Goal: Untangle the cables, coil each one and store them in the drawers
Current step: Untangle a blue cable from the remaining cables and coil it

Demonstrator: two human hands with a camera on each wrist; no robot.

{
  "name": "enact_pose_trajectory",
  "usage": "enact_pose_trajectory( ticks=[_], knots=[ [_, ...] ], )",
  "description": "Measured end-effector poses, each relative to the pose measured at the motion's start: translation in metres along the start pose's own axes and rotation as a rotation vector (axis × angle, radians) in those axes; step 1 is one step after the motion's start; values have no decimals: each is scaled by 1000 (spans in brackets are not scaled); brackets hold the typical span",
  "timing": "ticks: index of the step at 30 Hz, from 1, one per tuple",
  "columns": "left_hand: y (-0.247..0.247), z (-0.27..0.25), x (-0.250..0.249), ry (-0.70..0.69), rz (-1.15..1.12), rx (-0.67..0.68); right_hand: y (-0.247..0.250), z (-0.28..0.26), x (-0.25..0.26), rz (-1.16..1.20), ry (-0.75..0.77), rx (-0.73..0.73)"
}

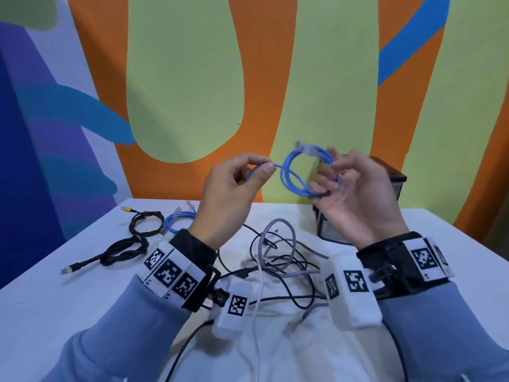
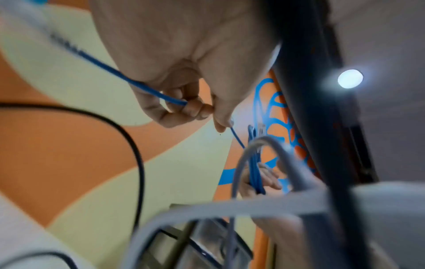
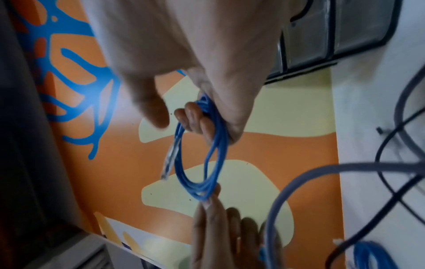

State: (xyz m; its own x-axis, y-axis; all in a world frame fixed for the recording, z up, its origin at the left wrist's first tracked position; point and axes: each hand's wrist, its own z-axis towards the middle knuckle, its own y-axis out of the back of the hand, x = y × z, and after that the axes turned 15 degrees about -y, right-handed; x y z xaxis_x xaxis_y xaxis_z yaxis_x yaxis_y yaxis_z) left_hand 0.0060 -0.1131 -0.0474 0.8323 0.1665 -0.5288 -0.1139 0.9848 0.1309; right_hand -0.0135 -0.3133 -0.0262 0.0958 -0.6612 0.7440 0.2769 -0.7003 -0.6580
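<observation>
While both hands grip a blue cable (image 1: 298, 172) coil, left hand (image 1: 231, 194) pinching, right hand (image 1: 355, 199) curled, white tabletop (image 1: 68, 293) below, tangled cables (image 1: 283, 260), orange-green wall (image 1: 192, 78) far.

Looks like a staged recording set, not a home or a working office: a white-covered table (image 1: 68, 304) pushed up against a wall mural (image 1: 187, 78) of big orange, pale green, blue and purple shapes, the same mural running on behind in both wrist views. Both wrists carry bands printed with black-and-white square markers (image 1: 168, 274), with small white camera housings (image 1: 349, 296) strapped beneath. On the table sit network and charging cables (image 1: 278, 260) and a small dark drawer unit (image 1: 330, 230), and there's a round ceiling light (image 2: 350, 78) overhead
</observation>
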Motion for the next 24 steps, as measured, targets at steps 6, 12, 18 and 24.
enact_pose_trajectory(
  ticks=[6,12,18,24],
  knots=[
    [11,0,3,-188,356,98,1,5,-16,-790,217,-250],
    [30,4,8,-77,486,228,3,13,-14,-471,176,-331],
    [49,9,-20,204,-98,360,14,17,-7,-212,91,-408],
    [49,11,-41,401,-603,252,8,21,-18,-257,62,-345]
  ],
)
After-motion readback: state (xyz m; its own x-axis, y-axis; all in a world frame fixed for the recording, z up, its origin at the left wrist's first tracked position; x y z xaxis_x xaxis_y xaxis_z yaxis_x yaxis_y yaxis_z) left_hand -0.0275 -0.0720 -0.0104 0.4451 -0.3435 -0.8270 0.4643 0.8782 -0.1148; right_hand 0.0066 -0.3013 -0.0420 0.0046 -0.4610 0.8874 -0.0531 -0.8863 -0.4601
